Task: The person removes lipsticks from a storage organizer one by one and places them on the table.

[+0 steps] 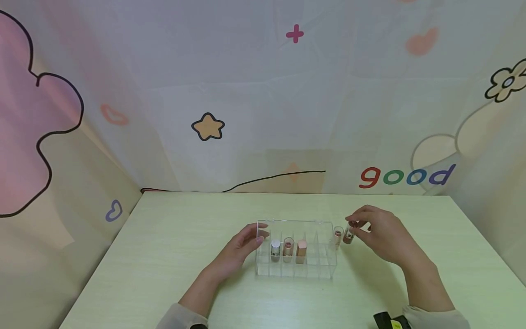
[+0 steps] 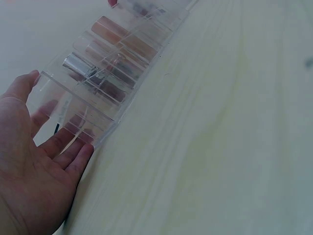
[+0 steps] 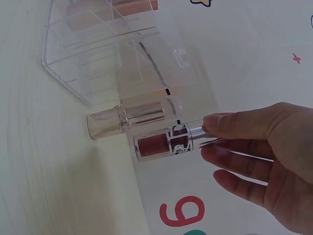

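Note:
A clear divided organizer [image 1: 296,270] stands on the table, holding a silver-capped tube [image 1: 275,250], a clear-capped tube [image 1: 288,249] and a rose-gold one [image 1: 301,251] in neighbouring compartments. My left hand [image 1: 240,249] holds the organizer's left end; in the left wrist view, the thumb and fingers [image 2: 73,156] of the left hand [image 2: 36,171] lie around that end wall. Between thumb and fingertips, my right hand [image 3: 264,156] pinches the silver top of a dark red lipstick tube [image 3: 154,145]. Beside it, by the organizer's right end, stands a paler clear tube [image 3: 105,123].
The pale wood-grain table [image 1: 185,219] ends at a printed cloth backdrop [image 1: 246,100] with more cloth at both sides. A black band with a yellow label [image 1: 394,323] is at my right sleeve.

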`<state>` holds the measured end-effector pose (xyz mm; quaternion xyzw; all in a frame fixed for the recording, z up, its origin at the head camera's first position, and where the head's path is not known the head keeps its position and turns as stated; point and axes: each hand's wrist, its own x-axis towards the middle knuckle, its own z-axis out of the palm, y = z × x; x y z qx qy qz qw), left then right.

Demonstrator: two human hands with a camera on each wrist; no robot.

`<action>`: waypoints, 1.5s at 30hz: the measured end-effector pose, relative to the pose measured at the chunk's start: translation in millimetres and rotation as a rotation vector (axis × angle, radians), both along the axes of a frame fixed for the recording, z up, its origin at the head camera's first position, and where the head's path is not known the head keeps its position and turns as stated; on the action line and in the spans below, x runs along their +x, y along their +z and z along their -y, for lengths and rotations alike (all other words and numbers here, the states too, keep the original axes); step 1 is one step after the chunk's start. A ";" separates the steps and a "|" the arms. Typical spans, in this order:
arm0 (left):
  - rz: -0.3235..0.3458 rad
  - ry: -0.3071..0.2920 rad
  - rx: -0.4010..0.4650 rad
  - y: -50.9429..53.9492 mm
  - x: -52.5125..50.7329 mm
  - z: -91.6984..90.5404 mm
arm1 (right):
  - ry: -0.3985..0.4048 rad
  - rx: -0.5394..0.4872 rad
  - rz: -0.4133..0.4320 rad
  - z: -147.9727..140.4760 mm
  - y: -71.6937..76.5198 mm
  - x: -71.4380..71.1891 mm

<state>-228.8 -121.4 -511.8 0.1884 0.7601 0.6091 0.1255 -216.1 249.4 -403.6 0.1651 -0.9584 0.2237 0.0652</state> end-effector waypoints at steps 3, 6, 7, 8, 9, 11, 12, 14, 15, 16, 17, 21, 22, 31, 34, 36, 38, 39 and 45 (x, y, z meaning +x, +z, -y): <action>0.004 0.001 0.002 -0.2 0.3 0.2 | 0.003 0.002 0.009 0.3 -1.7 -0.6; 0.008 0.000 0.004 -0.7 0.4 0.4 | 0.009 0.002 0.009 0.4 -3.6 -1.3; 0.007 0.000 0.004 -1.2 0.3 0.3 | 0.012 0.002 0.011 0.4 -4.2 -1.6; 0.008 -0.001 0.004 -1.4 0.4 0.4 | 0.013 0.002 0.014 0.3 -4.9 -1.9; 0.008 0.001 0.003 -1.4 0.4 0.3 | 0.015 0.003 0.016 0.1 -5.6 -2.1; 0.014 0.002 0.003 -0.6 0.9 0.5 | 0.020 0.005 0.020 -0.2 -7.3 -2.9; 0.013 0.002 0.003 -0.4 1.1 0.5 | 0.022 0.007 0.021 -0.3 -8.1 -3.2; 0.016 0.000 0.006 0.0 1.2 0.4 | 0.024 0.011 0.025 -0.2 -9.4 -3.5; 0.019 0.000 0.007 0.6 1.4 0.4 | 0.025 0.012 0.024 0.0 -10.1 -3.5; 0.017 -0.002 0.008 0.4 1.3 0.4 | 0.027 0.011 0.026 0.4 -10.7 -3.6; 0.016 -0.002 0.009 0.3 1.2 0.4 | 0.027 0.013 0.028 0.7 -11.4 -3.7; 0.008 -0.001 0.005 -0.2 1.0 0.1 | 0.028 0.017 0.044 2.2 -13.7 -4.4; 0.006 -0.001 0.004 -0.4 0.9 0.1 | 0.030 0.019 0.048 2.3 -14.3 -4.7; 0.016 -0.009 0.008 2.2 2.1 0.7 | 0.045 0.034 0.055 1.9 -18.2 -6.4; 0.018 -0.009 0.008 2.1 1.7 0.8 | 0.044 0.034 0.068 2.1 -19.0 -6.8; 0.014 -0.008 0.008 1.2 1.0 0.7 | 0.042 0.035 0.072 2.3 -19.4 -7.2; 0.008 -0.007 0.008 0.3 0.2 0.5 | 0.042 0.038 0.073 2.6 -19.6 -7.5; 0.004 -0.006 0.008 -0.1 -0.1 0.4 | 0.041 0.040 0.075 2.9 -19.8 -7.7; 0.004 -0.005 0.007 -0.1 -0.1 1.1 | 0.036 0.041 0.081 4.1 -20.9 -8.9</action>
